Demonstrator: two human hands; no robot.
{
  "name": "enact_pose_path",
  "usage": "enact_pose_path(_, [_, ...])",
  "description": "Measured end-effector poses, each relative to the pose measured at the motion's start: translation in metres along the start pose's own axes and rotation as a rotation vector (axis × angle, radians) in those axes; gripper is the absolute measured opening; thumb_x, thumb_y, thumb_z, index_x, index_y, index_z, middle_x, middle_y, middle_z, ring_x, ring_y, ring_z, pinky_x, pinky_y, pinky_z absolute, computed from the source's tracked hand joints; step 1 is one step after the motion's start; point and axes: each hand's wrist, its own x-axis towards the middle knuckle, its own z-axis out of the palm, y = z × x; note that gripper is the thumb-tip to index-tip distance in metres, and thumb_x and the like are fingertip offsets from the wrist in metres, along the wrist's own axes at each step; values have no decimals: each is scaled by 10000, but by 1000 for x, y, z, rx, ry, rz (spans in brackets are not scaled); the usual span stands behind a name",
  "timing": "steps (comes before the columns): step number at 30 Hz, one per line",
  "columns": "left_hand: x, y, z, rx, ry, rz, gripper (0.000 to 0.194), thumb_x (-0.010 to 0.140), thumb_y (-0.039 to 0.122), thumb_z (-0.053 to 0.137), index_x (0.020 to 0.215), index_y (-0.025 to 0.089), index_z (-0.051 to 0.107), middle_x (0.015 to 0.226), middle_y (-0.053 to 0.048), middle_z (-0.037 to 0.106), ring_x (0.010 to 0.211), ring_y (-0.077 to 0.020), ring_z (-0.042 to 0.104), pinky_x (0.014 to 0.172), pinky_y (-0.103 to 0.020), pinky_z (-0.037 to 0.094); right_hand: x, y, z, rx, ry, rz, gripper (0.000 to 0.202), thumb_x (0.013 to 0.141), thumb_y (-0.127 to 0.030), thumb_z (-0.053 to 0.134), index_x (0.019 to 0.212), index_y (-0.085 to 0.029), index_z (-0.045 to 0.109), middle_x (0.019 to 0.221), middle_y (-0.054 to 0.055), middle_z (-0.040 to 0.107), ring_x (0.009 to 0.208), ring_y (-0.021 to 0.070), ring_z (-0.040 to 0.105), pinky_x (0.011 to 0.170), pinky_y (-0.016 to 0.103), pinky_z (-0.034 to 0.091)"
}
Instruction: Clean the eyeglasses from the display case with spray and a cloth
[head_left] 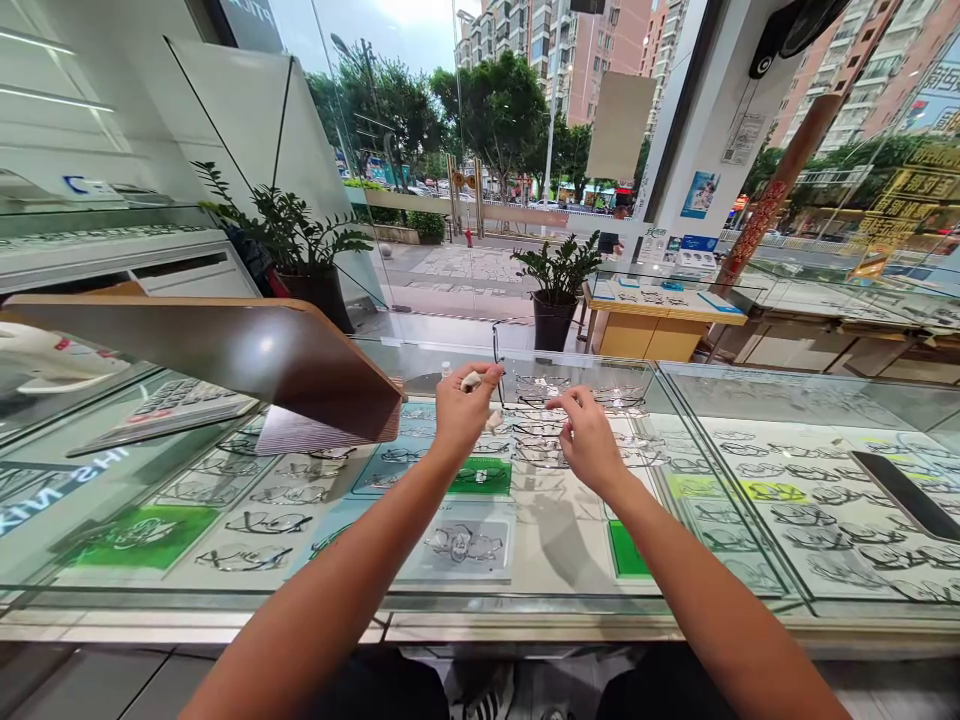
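Observation:
My left hand [465, 403] is closed on a pair of dark thin-framed eyeglasses [496, 343], held upright above the glass counter. A small crumpled white cloth or tissue [471, 381] is tucked in the same fingers, and a pale scrap [493, 420] shows just below them. To the right, my right hand [589, 430] hovers with bent, parted fingers, its index finger pointing toward the eyeglasses. No object shows clearly in it. Beneath both hands, rows of eyeglasses [540, 450] lie on or under the glass; their exact level is hard to tell.
A brown-backed tilted board [225, 350], probably a mirror, stands at the left near a calculator [172, 410]. A dark phone [907, 492] lies on the right-hand glass case. A small bottle [446, 369] sits behind my left hand. Potted plants [559, 275] stand by the window.

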Motion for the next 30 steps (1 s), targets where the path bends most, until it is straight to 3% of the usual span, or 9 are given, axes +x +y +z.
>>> enact_pose_path(7, [-4, 6, 0, 84, -22, 126, 392, 842, 593, 805, 847, 203, 766, 604, 32, 504, 542, -114, 377, 506, -273, 279, 1, -7, -13, 88, 129, 6, 617, 699, 119, 411, 1126, -231, 688, 1215, 110, 528, 950, 241, 603, 825, 381, 487])
enact_pose_path(14, [-12, 9, 5, 174, -137, 235, 326, 892, 520, 774, 828, 201, 765, 873, -36, 729, 734, -164, 594, 662, -288, 443, 2, -9, -15, 124, 154, -29, 553, 677, 121, 391, 1011, -217, 674, 1127, 97, 515, 1042, 261, 589, 867, 382, 477])
enact_pose_path(19, [-22, 8, 11, 180, -271, 265, 313, 931, 497, 744, 838, 198, 752, 886, -49, 738, 803, -193, 644, 705, -303, 468, 1, -10, -12, 99, 169, -25, 493, 691, 121, 395, 949, -212, 651, 1049, 73, 532, 959, 242, 585, 883, 388, 420])
enact_pose_path(24, [-30, 9, 15, 188, -391, 314, 303, 956, 491, 724, 843, 211, 745, 908, -58, 748, 873, -217, 679, 822, -339, 525, -1, -10, -8, 44, 133, -17, 500, 696, 110, 411, 970, -218, 670, 1075, 85, 558, 1045, 269, 597, 887, 400, 371])
enact_pose_path(30, [-28, 8, 15, 160, -424, 342, 268, 968, 459, 725, 854, 218, 749, 920, -57, 746, 895, -216, 682, 845, -343, 531, 0, -11, -8, 100, 114, -19, 349, 807, 36, 459, 947, -222, 648, 1079, 93, 586, 1024, 277, 616, 916, 431, 426])
